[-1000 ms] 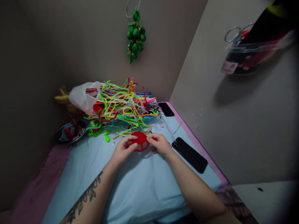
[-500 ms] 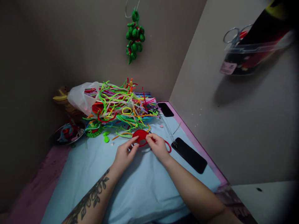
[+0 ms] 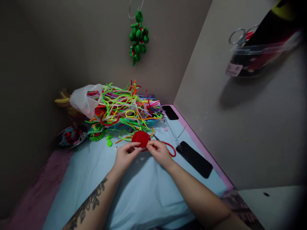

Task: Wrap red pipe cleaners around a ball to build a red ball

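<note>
A round red piece (image 3: 140, 137), apparently wound from fuzzy pipe cleaner, is held between both hands over the blue cloth. My left hand (image 3: 125, 156) pinches its lower left edge between thumb and fingers. At its lower right edge my right hand (image 3: 160, 154) is closed in a pinch, fingertips on the red piece. Part of the lower rim is covered by my fingers. Scissors (image 3: 173, 149) with red handles lie just behind and right of my right hand, partly hidden by it.
Behind the hands is a heap of colourful pipe cleaners (image 3: 124, 105) with a white plastic bag (image 3: 85, 99). A black phone-like slab (image 3: 195, 159) lies right, a smaller one (image 3: 170, 112) farther back. A metal bowl (image 3: 69, 137) stands left. Green figures (image 3: 137, 38) hang on the wall.
The red piece has turned so its round face shows more fully, and it has shifted slightly left. Both hands keep their pinches, and more of the scissors shows.
</note>
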`<state>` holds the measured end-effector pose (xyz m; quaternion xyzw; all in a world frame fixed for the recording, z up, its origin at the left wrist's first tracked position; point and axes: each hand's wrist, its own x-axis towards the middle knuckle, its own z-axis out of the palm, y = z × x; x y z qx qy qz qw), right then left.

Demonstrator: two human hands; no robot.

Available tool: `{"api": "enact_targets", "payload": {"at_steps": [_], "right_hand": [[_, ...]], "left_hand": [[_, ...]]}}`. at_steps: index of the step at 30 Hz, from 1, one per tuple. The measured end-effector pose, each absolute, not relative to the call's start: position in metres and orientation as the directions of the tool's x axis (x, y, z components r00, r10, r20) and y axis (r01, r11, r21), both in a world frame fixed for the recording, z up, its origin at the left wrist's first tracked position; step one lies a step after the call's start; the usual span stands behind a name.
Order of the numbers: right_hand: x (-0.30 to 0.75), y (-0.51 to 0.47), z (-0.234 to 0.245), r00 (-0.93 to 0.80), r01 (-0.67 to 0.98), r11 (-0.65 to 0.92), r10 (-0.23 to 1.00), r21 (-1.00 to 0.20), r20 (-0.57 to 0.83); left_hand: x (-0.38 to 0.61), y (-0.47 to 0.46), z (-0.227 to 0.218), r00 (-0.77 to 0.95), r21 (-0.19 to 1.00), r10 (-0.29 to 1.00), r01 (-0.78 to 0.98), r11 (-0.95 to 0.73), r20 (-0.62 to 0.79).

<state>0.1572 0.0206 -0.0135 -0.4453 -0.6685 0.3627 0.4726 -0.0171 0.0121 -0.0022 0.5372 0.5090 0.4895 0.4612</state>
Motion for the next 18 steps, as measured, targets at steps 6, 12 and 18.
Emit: {"api": "enact_targets", "payload": {"at_steps": [6, 12, 18], "right_hand": [[0.156, 0.02, -0.013, -0.151, 0.288, 0.337, 0.94, -0.897, 0.305], [0.152, 0.022, -0.018, -0.075, 0.322, 0.288, 0.957, -0.902, 0.278], [0.158, 0.028, -0.023, -0.065, 0.218, 0.265, 0.964, -0.939, 0.257]], "left_hand": [[-0.016, 0.01, -0.001, -0.05, 0.974, 0.991, 0.194, -0.114, 0.125], [-0.014, 0.009, 0.004, -0.042, 0.958, 0.988, 0.255, -0.133, 0.148], [-0.019, 0.015, -0.003, -0.112, 0.976, 0.989, 0.207, -0.073, 0.098]]}}
